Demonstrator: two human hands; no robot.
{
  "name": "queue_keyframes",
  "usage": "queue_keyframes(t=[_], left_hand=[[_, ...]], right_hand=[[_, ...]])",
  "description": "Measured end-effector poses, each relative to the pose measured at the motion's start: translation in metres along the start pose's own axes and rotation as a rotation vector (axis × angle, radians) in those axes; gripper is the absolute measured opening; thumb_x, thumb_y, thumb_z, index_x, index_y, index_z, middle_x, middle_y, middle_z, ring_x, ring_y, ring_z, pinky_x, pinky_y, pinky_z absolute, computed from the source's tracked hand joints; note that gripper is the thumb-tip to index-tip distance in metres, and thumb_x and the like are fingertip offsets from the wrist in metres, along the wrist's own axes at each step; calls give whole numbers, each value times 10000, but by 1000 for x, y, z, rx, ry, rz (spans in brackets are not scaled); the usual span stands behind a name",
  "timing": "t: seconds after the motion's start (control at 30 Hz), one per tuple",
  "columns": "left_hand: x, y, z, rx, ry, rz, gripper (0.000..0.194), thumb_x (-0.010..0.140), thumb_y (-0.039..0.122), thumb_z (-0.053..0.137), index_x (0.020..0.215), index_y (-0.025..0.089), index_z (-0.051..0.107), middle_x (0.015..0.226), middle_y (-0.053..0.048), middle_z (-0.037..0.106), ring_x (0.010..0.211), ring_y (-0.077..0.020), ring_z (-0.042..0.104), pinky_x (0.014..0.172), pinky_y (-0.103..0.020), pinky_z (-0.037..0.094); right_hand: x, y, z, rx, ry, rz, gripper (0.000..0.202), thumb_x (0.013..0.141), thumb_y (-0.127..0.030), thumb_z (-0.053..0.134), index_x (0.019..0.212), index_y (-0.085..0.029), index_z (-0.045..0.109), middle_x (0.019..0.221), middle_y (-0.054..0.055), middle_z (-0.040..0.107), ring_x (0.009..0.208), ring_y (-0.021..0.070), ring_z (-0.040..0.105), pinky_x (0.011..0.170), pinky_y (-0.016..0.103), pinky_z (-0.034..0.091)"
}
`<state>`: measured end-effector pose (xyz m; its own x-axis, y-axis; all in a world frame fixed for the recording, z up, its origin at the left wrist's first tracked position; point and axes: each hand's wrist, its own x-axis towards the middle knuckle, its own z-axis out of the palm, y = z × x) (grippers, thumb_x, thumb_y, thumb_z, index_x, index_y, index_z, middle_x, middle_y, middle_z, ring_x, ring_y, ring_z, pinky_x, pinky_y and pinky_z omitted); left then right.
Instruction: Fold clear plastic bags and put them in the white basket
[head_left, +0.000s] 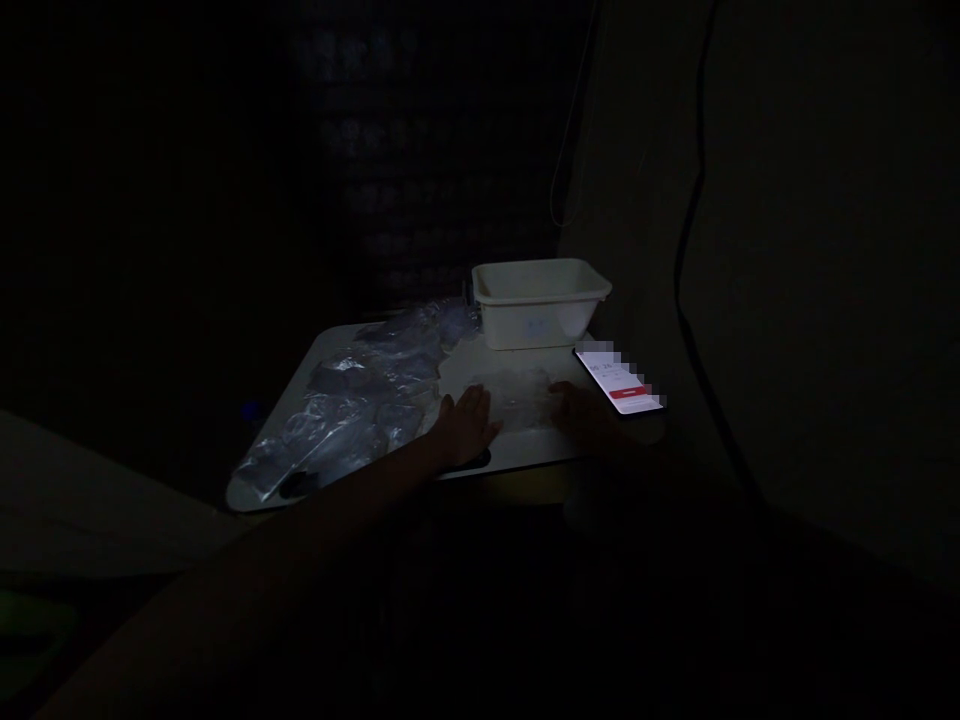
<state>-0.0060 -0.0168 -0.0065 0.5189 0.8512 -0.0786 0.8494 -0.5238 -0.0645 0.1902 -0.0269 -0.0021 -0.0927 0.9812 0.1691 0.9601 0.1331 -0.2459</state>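
My left hand point(463, 425) lies flat with its fingers spread on the white tabletop, at the left edge of a clear plastic bag point(521, 395). My right hand point(581, 410) rests at the bag's right edge. It is very dark, but its fingers look stretched out onto the plastic. The bag itself lies flat between the two hands. To the left of my left hand, several crinkled clear plastic bags point(349, 400) are spread in a shiny, overlapping heap.
A white plastic tub point(536, 305) stands at the back of the small white table point(517, 455). By the right edge lies a phone point(622, 380) with a lit screen. A dark cable point(681, 270) hangs along the right wall. The surroundings are nearly black.
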Motion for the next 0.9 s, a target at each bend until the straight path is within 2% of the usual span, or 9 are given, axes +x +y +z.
queue_keyframes(t=[0.13,0.27,0.4,0.5,0.67,0.9], left_hand=[[0,-2,1,4,7,-8,611,788,447,93,1238,39,165,1304,-174,136,1200,-242,67,893,-458,161],[0,-1,1,10,4,-21,639,781,466,90,1236,24,165,1300,-187,132,1197,-255,73,895,-462,146],[0,4,-2,18,-2,-45,655,777,471,82,1233,8,166,1297,-195,137,1195,-261,81,895,-468,137],[0,8,-6,32,-13,-59,661,775,471,82,1230,0,174,1295,-196,144,1193,-264,89,892,-472,141],[0,9,-9,54,-44,-61,641,771,455,131,1230,12,188,1300,-176,150,1194,-264,84,894,-482,134],[0,9,-9,49,-50,-89,686,757,500,94,1235,16,180,1301,-171,151,1193,-264,92,904,-487,113]], right_hand=[[5,5,-3,-130,-26,-40,270,706,-275,381,912,-201,539,878,51,587,776,186,519,638,287,344],[11,3,-2,-165,100,-96,287,721,-259,353,905,-166,552,911,78,564,842,201,487,694,315,338],[16,-17,6,-141,190,-302,338,749,-186,305,1016,-99,494,1046,109,511,977,193,420,817,311,295],[20,-37,17,-130,154,-438,382,774,-198,269,1096,-66,429,1145,118,448,1080,183,342,884,303,247],[20,-49,33,-142,80,-447,452,805,-311,206,1162,-77,355,1234,117,352,1137,205,278,893,384,233],[18,-27,41,-245,106,-440,472,810,-352,186,1140,-75,380,1210,149,376,1118,224,310,865,438,250]])
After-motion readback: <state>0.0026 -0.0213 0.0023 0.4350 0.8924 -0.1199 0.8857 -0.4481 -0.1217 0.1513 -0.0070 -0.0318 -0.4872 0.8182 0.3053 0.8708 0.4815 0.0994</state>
